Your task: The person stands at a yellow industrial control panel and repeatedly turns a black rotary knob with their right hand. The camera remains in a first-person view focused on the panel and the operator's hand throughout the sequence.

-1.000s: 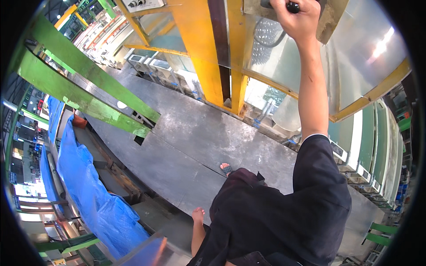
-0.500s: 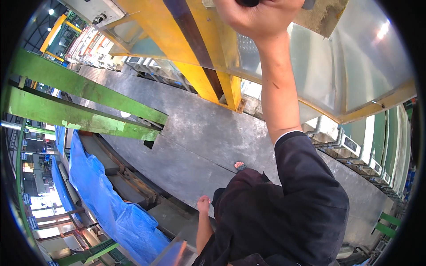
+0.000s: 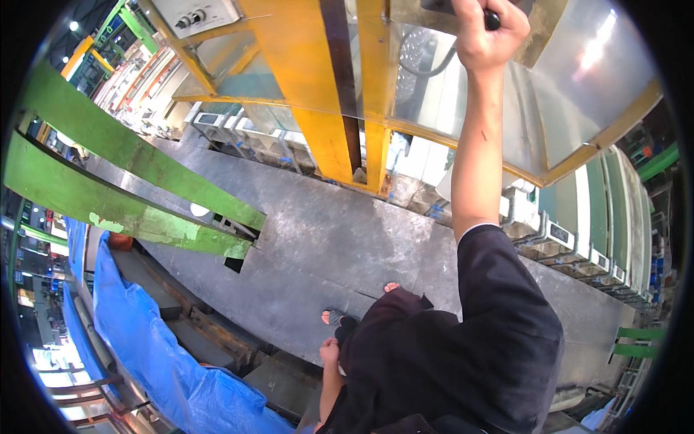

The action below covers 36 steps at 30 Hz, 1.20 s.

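Note:
My right hand [image 3: 491, 36] is raised with the arm stretched out at the top of the view. Its fingers are wrapped around a black handle [image 3: 492, 19], whose round end shows between them. Around that hand are a stained metal plate [image 3: 542, 32] and clear panels [image 3: 578, 94] in a yellow frame [image 3: 293, 69]. Low beside my body hangs my left hand [image 3: 329, 352], its fingers curled in a loose fist with nothing visible in it.
Green steel beams [image 3: 130, 195] reach in from the left, above the grey metal floor [image 3: 318, 239]. A blue tarp [image 3: 166, 340] covers things at lower left. A grey control box [image 3: 195, 16] is at upper left; pale tanks with pipes [image 3: 557, 231] line the right.
My right hand is farther up and to the right in the picture, still closed around the black handle. The view has shifted, and my second foot now shows by my left hand.

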Tool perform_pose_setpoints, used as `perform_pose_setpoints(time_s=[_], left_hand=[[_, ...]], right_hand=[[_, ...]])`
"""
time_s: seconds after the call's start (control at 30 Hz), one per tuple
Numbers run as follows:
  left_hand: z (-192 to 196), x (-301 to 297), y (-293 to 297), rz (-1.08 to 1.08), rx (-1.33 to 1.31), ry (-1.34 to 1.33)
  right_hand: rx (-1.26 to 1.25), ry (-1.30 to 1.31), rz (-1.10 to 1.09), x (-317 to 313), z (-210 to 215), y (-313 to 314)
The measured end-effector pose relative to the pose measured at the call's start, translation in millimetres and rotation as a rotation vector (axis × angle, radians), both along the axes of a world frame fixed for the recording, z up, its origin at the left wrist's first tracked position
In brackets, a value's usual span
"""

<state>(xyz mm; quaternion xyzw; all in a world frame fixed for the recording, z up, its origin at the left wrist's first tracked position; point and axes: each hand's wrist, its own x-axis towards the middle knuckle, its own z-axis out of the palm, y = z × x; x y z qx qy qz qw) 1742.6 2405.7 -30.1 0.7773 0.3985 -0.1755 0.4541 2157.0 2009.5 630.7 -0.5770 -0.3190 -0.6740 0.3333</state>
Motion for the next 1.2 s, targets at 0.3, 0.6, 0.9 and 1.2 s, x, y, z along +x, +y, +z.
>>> perform_pose_setpoints(time_s=[0.3, 0.6, 0.9, 1.2], left_hand=[[53.9, 35.7, 136.3, 0.122, -0.314, -0.017], [32.9, 56.4, 232.9, -0.038, -0.297, -0.013], [49.4, 46.5, 215.2, -0.167, -0.288, 0.133], [20.9, 78.0, 239.1, -0.131, -0.358, 0.075]], right_hand=[[0.128, 0.147, -0.044, 3.7, -8.1, 22.8], [0.211, 0.261, -0.123, -5.5, -7.2, 44.4], [0.310, 0.243, -0.052, -0.6, -14.0, 50.8], [0.463, 0.206, -0.084, 1.3, -12.1, 63.6]])
